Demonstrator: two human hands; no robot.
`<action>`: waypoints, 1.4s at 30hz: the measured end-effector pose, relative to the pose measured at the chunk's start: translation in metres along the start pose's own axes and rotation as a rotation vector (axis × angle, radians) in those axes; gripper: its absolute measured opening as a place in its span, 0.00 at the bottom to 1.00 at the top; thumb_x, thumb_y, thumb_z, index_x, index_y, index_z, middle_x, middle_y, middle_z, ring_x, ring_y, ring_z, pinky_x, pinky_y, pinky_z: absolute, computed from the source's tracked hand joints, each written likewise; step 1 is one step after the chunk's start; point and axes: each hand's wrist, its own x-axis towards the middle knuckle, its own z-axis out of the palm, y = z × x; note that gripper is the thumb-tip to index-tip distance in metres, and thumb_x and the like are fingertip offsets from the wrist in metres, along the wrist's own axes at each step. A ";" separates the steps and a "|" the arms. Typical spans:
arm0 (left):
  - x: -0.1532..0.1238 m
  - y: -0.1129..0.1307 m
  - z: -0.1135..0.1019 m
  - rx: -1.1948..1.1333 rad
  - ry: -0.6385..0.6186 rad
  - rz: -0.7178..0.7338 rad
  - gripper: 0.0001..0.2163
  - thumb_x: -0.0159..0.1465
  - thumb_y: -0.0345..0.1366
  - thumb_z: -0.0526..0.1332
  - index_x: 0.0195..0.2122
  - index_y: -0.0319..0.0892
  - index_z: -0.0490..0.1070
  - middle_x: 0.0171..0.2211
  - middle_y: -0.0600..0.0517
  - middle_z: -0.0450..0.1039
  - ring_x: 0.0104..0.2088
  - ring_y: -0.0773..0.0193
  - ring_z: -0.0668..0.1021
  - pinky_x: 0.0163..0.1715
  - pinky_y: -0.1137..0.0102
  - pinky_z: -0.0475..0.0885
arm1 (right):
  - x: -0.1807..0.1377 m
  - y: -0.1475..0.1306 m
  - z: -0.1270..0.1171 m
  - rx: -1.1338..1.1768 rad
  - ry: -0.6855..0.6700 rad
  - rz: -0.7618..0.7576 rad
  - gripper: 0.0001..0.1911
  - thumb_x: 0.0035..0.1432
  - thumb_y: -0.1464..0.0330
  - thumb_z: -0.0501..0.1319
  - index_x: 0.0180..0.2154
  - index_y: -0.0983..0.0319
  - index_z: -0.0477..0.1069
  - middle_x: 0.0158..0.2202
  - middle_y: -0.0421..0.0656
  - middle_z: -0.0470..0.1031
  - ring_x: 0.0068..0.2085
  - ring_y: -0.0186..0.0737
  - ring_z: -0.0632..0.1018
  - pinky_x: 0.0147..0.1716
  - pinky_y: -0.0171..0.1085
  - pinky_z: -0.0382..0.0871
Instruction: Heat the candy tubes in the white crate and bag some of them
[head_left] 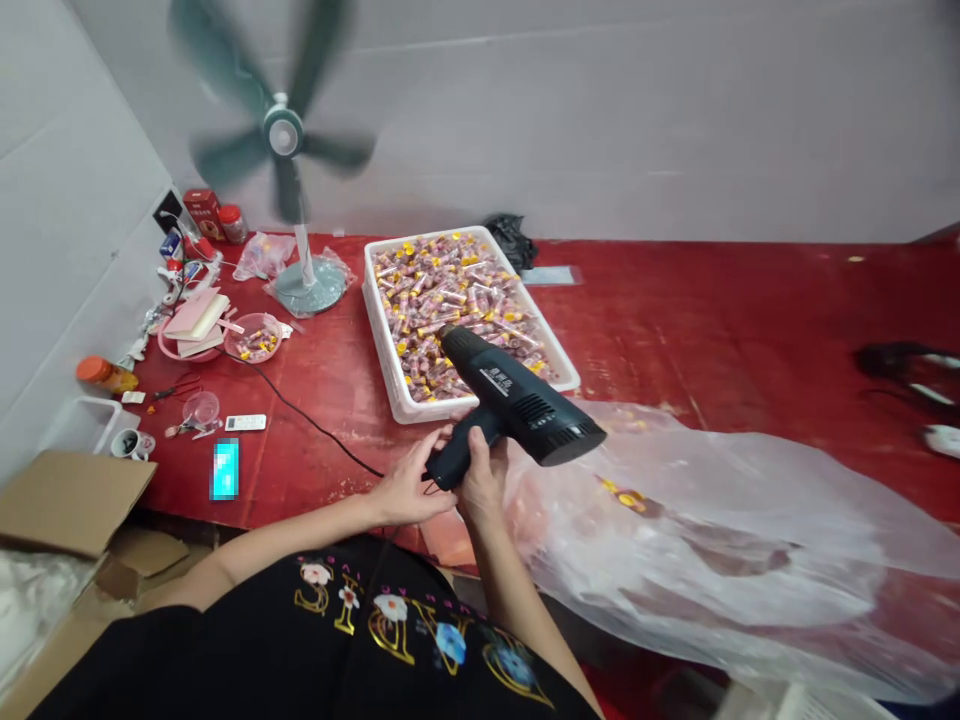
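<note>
The right hand (484, 478) gripped the heat gun (517, 405), the left hand (409, 487) apparently pinching its base, nozzle over the tray (390, 375) of wrapped tubes (450, 300); lingering heat risked scorching, and the clear plastic bag (735, 540) lay near.

Fan blades (274, 95) motion-blurred; phone screen (225, 468) pixelated; clear plastic sheet (750, 540) cut by right edge

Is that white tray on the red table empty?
No, the white tray is filled with small wrapped tubes, and the heat gun held in both hands points over it.
</note>
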 end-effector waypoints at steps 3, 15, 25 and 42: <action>-0.003 0.009 0.007 -0.020 0.028 -0.006 0.40 0.60 0.36 0.64 0.69 0.30 0.49 0.60 0.37 0.63 0.59 0.57 0.70 0.59 0.65 0.67 | -0.007 0.000 -0.008 -0.079 0.016 0.006 0.36 0.46 0.49 0.70 0.49 0.64 0.66 0.47 0.47 0.74 0.43 0.36 0.76 0.45 0.34 0.72; -0.067 -0.014 -0.011 0.035 0.028 -0.131 0.49 0.64 0.46 0.61 0.72 0.23 0.29 0.64 0.30 0.57 0.63 0.50 0.67 0.61 0.60 0.65 | -0.056 0.013 0.016 -0.045 -0.227 0.081 0.32 0.47 0.49 0.72 0.44 0.63 0.67 0.41 0.46 0.75 0.39 0.36 0.78 0.43 0.36 0.74; -0.107 -0.054 -0.049 0.279 0.228 -0.089 0.45 0.70 0.54 0.54 0.72 0.23 0.34 0.66 0.28 0.53 0.66 0.47 0.63 0.64 0.57 0.61 | -0.054 0.083 0.047 -0.262 -0.257 0.233 0.33 0.41 0.54 0.76 0.44 0.67 0.70 0.45 0.47 0.74 0.46 0.39 0.76 0.58 0.44 0.68; -0.440 -0.135 -0.088 0.543 0.950 -1.038 0.32 0.71 0.49 0.52 0.68 0.31 0.52 0.58 0.37 0.62 0.53 0.59 0.73 0.57 0.60 0.70 | 0.174 0.328 0.241 0.031 -0.214 0.713 0.11 0.74 0.68 0.47 0.38 0.67 0.61 0.30 0.39 0.67 0.31 0.28 0.73 0.47 0.35 0.73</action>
